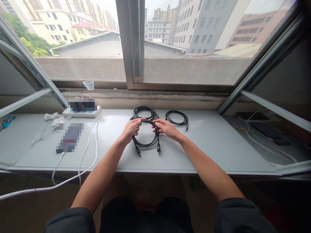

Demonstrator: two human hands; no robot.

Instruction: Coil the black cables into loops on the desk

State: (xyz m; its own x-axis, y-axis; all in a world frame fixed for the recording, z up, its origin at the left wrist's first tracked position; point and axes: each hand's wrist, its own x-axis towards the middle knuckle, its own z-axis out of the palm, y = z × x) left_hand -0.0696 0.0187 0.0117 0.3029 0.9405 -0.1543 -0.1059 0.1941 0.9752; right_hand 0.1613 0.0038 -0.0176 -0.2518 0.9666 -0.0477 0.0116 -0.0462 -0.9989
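Between my two hands is a coiled black cable (145, 145), its two plug ends hanging at the bottom of the loop. My left hand (132, 129) is closed on the upper left of the coil, thumb and fingers pinching it. On the opposite side, my right hand (166, 128) grips the upper right of the coil between thumb and fingers. A second coiled black cable (143, 108) lies just behind, partly covered by the held one. To the right of it, a third black coil (177, 112) rests on the table with one plug sticking out.
A white power strip (82, 113) stands at the back left of the grey table (206, 149). White cords (96, 145) and a phone-like device (70, 137) lie nearby. A clear plastic cup (88, 85) sits on the window ledge. Metal frame bars (277, 108) flank both sides.
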